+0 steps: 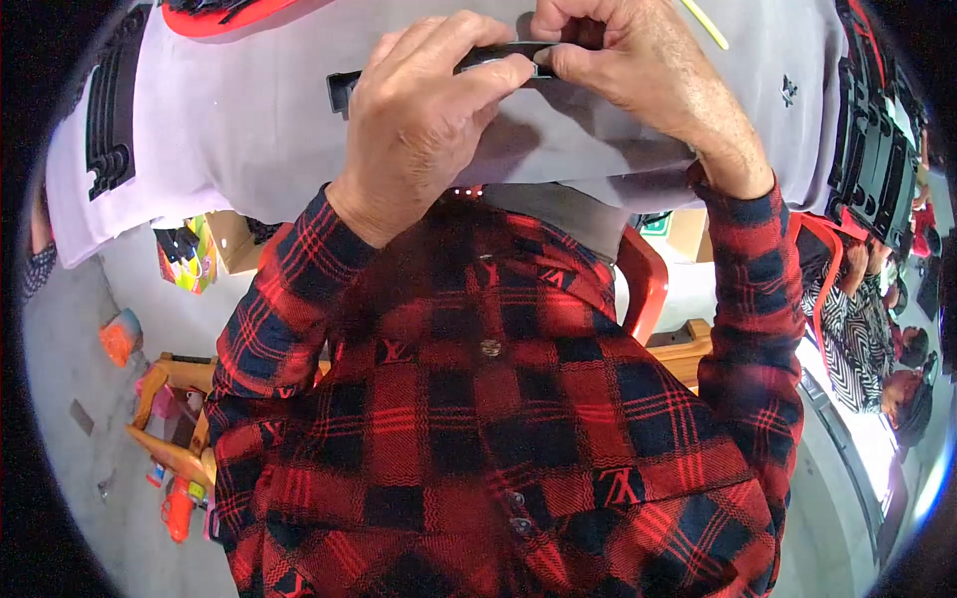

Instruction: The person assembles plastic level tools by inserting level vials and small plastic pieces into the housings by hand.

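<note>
Over the pale cloth-covered table, both hands work on a long, thin black plastic strip with a raised block-like end. My left hand is closed around its middle, thumb along the near side and fingers over the far side; its palm hides part of the strip. At the strip's other end, my right hand pinches with thumb and forefinger. Whether a small part sits between those fingertips cannot be made out. The strip's shadow falls on the cloth below.
Stacked black strips lie at the left and right table edges. A red tray holds black pieces at the far left. A yellow-green stick and small black bits lie right. Another person sits at the right.
</note>
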### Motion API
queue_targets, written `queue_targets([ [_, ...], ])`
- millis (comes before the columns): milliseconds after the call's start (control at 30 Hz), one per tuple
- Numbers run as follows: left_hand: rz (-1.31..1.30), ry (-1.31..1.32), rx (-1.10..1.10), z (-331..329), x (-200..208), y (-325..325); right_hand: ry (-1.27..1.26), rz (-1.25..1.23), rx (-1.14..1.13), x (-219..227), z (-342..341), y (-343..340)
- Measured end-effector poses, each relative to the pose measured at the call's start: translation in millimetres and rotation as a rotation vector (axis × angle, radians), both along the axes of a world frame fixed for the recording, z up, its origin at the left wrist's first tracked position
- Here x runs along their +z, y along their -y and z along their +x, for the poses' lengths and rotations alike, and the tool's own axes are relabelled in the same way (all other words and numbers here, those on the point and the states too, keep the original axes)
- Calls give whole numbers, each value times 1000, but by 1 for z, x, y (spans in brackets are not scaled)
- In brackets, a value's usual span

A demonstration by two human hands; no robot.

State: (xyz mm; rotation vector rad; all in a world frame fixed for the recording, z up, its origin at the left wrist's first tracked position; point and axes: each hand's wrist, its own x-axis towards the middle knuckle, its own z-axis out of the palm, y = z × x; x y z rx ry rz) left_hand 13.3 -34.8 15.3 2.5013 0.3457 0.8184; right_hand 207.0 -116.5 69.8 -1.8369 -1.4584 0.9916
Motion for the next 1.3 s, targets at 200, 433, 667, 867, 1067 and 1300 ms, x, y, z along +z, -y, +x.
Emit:
queue_targets([
  [200,31,42,10,2,-5,0,61,-76,84,5,2,-9],
  [433,51,7,-1,2,-4,-2,84,-48,163,5,4,-11],
  [667,28,-14,-8,1,-4,-3,74,-8,228,0,8,-16],
  [867,32,-27,-12,5,-3,-1,82,43,250,-11,14,-12],
  [1067,63,-20,-3,2,-3,0,-17,-110,259,1,15,-18],
  [1300,46,-24,5,4,-6,-2,-14,-52,295,-9,19,-20],
])
